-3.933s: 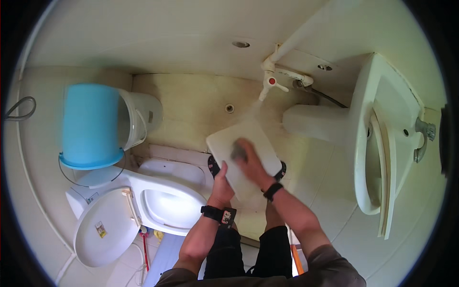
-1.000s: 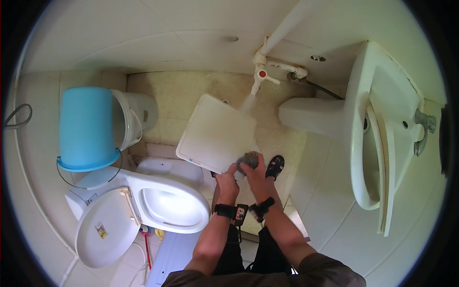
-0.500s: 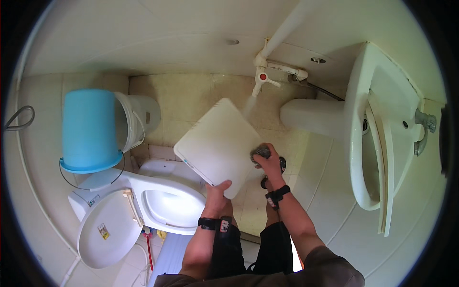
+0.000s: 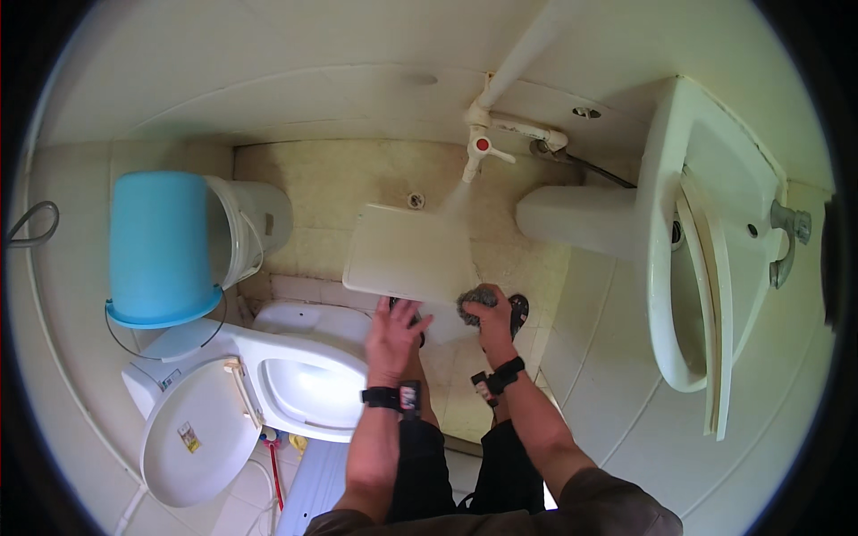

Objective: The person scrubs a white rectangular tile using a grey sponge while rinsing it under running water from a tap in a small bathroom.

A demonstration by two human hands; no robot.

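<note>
Wet room, pale tiled floor [image 4: 304, 205]. Left hand [image 4: 391, 344], lower centre: fingers spread at the near edge of the white panel [image 4: 407, 255]; contact unclear. Right hand [image 4: 490, 314], right of centre: pinching grey scouring wad [image 4: 471, 305]. Panel, mid-frame: turned from corner-up to nearly square, left grip released; support appears looser. Toilet lid [image 4: 206, 473], lower left: yellow-white sticker [image 4: 188, 436], print illegible. White tap [image 4: 478, 150], upper centre: running.
</note>
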